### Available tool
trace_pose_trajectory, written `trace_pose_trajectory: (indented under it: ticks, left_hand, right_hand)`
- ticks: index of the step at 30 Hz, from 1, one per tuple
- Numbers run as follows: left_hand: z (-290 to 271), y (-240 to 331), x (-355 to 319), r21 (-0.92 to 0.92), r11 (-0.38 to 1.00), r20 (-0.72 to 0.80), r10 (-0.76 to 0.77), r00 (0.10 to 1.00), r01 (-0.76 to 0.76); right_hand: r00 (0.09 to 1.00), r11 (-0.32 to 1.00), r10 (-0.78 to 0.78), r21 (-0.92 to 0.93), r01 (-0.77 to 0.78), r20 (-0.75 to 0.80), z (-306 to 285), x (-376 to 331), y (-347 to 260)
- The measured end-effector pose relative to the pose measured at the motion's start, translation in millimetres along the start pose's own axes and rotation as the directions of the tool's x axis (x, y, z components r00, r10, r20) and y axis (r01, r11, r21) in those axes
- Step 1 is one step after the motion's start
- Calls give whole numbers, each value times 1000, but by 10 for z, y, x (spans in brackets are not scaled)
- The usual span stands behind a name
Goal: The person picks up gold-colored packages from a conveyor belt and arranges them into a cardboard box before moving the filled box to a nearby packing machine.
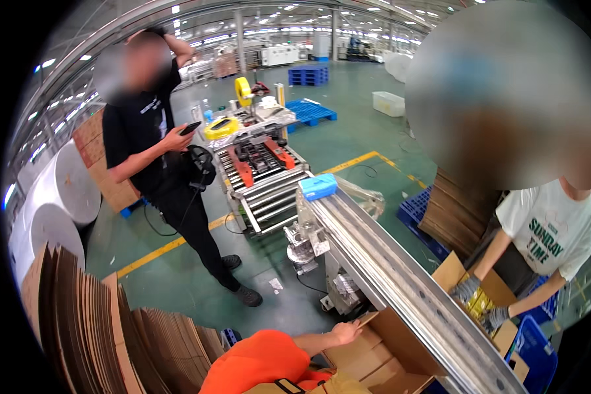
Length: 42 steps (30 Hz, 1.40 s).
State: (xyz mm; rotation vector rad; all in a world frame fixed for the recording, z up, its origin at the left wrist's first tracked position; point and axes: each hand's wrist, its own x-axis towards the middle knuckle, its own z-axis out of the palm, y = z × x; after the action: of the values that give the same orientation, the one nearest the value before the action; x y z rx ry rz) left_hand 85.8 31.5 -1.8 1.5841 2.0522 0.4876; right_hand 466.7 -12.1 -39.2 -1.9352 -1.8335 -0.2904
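fingers [352, 326] of the left hand [345, 333] curl over the flap [369, 319] of 1 open cardboard box [382, 360], low beside the metal conveyor rail [400, 276]. right hand out of view. step in hand looks like flap handling; next calls for a square, firm fold.

Our open brown cardboard box [374, 354] sits left of the long grey metal conveyor rail [400, 276]; stacked flat cardboard sheets [92, 328] stand further left.

Steel conveyor rail [400, 276] blocks right of open carton [374, 358]; flat cardboard stack [92, 328] crowds left.
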Motion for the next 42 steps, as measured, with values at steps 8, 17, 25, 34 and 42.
trace_pose_trajectory:
  ticks: [8,17,25,34,42]
  left_hand:
    - [-169,86,-24,37,999,99,-21,995,17]
    - [-506,164,-235,252,959,269,60,961,-130]
    - [-500,249,-137,267,959,355,-5,935,-97]
    - [-254,-30,229,414,694,574,303,761,-589]
    - [-1294,187,61,534,794,547,-62,835,-291]
  right_hand:
    - [997,996,-60,62,57,46,1285,-288,981]
    - [989,985,-53,168,30,135,137,53,199]
    - [753,982,-156,186,45,639,635,-304,987]
    - [894,962,31,229,-148,448,332,-323,481]
    - [639,836,150,249,-489,754,-959,309,-361]
